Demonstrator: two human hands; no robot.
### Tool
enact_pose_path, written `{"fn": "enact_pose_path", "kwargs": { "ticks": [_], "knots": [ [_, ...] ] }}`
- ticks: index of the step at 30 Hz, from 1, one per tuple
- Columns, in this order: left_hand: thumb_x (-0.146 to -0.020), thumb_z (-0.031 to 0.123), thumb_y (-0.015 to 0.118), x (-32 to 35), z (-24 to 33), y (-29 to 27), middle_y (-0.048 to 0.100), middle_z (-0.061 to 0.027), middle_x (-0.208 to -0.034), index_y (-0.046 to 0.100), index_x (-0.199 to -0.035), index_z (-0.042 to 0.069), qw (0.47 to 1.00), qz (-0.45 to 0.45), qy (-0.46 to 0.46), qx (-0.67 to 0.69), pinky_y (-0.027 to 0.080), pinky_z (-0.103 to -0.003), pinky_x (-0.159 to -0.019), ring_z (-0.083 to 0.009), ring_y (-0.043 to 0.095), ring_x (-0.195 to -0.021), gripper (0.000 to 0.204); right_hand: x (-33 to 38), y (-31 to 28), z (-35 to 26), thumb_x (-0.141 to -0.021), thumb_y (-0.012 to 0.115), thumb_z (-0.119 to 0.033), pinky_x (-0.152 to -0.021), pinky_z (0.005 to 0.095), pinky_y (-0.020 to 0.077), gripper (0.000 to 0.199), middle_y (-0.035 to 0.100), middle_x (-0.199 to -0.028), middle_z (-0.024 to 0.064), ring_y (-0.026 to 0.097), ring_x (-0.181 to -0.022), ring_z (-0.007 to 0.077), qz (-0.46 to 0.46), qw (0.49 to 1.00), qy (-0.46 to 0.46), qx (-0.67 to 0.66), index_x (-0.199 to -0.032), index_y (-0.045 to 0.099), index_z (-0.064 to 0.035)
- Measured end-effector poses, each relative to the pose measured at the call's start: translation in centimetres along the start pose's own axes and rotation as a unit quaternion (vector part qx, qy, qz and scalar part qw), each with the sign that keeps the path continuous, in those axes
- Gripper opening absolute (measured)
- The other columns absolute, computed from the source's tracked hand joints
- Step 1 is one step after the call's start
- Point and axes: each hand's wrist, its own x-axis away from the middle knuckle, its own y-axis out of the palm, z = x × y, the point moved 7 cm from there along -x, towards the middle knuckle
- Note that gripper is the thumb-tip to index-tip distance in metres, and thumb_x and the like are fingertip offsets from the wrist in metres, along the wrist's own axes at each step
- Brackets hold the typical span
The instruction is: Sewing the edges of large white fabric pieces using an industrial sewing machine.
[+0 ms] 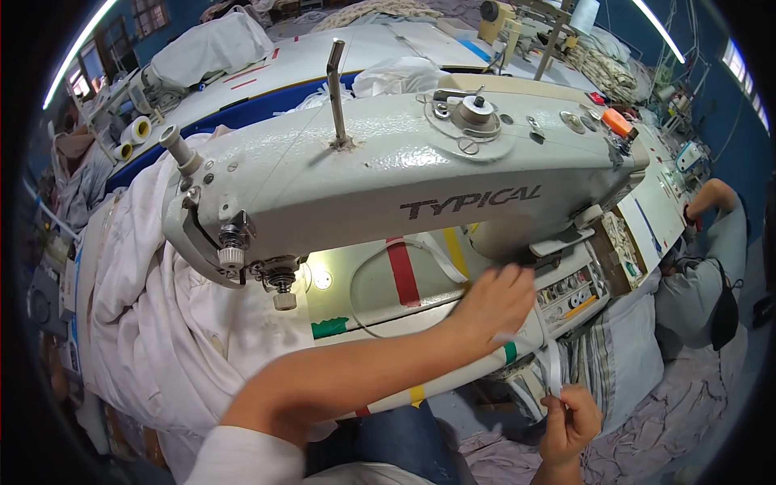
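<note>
Strip, thin and white, by right end of sewing machine bed; our right hand pinches it. Our left hand over bed, close to one more white bit; we cannot tell if it grips. We see one sewing machine, one white cloth heap at left, one red stripe, two thread spools.

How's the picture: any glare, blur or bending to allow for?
Head view: left hand looks slightly blurred, right hand crisper; a bright spot glares on the sewing machine; light tubes wash out white; fisheye bends straight edges toward the rim.
</note>
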Motion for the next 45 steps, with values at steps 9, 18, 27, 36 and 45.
{"fn": "enact_pose_path", "kwargs": {
  "ticks": [9, 18, 27, 36, 45],
  "knots": [
    [-0.083, 0.013, 0.059, 5.7, -9.4, -8.2, 0.056, -0.0167, -0.112, 0.055, -0.112, -0.001, 0.961, -0.108, -0.241, -0.082, 0.041, -0.048, -0.093, -0.0335, 0.053, -0.109, 0.032, -1.3, 6.8, -3.7, -0.072, 0.064, 0.007, -0.049, 0.0298, 0.0403, 0.011, 0.056, -0.063, 0.0111, 0.053, -0.052, 0.0221, -0.129, 0.981, -0.122, -0.083, -0.081, 0.061, 0.0006],
    [-0.081, 0.019, 0.069, 13.5, 2.7, -14.9, 0.061, -0.0156, -0.107, 0.058, -0.114, -0.002, 0.962, -0.190, -0.076, 0.179, 0.051, -0.039, -0.079, -0.0254, 0.063, -0.097, 0.040, -1.3, 13.8, -8.7, -0.069, 0.072, -0.003, -0.049, 0.0365, 0.0441, 0.014, 0.057, -0.063, 0.0091, 0.057, -0.054, 0.0291, -0.313, 0.920, -0.187, -0.144, -0.079, 0.062, -0.0039],
    [-0.080, 0.013, 0.060, 19.7, -6.7, -21.2, 0.052, -0.0042, -0.073, 0.057, -0.091, 0.009, 0.974, -0.158, -0.153, 0.060, 0.047, -0.035, -0.052, -0.0225, 0.060, -0.066, 0.012, -2.9, 21.0, -10.6, -0.069, 0.073, -0.002, -0.050, 0.0364, 0.0460, 0.017, 0.059, -0.064, 0.0084, 0.059, -0.056, 0.0268, -0.349, 0.897, -0.243, -0.116, -0.084, 0.066, -0.0044],
    [-0.074, 0.013, 0.056, 19.6, -13.7, -19.2, 0.050, -0.0055, -0.078, 0.057, -0.088, 0.002, 0.983, -0.157, -0.093, 0.011, 0.045, -0.030, -0.068, -0.0194, 0.055, -0.078, 0.018, -6.8, 26.1, -9.0, -0.062, 0.065, 0.003, -0.057, 0.0398, 0.0493, 0.025, 0.062, -0.075, 0.0096, 0.061, -0.067, 0.0295, -0.289, 0.903, -0.307, 0.081, -0.084, 0.066, -0.0068],
    [-0.072, 0.013, 0.060, 21.2, -13.8, -18.9, 0.054, -0.0034, -0.084, 0.064, -0.090, 0.000, 0.990, -0.077, -0.003, -0.115, 0.041, -0.029, -0.064, -0.0163, 0.050, -0.073, 0.023, -6.9, 27.7, -8.8, -0.060, 0.061, 0.001, -0.062, 0.0412, 0.0512, 0.025, 0.064, -0.082, 0.0106, 0.063, -0.074, 0.0307, -0.237, 0.891, -0.351, 0.166, -0.084, 0.065, -0.0056]
  ]
}}
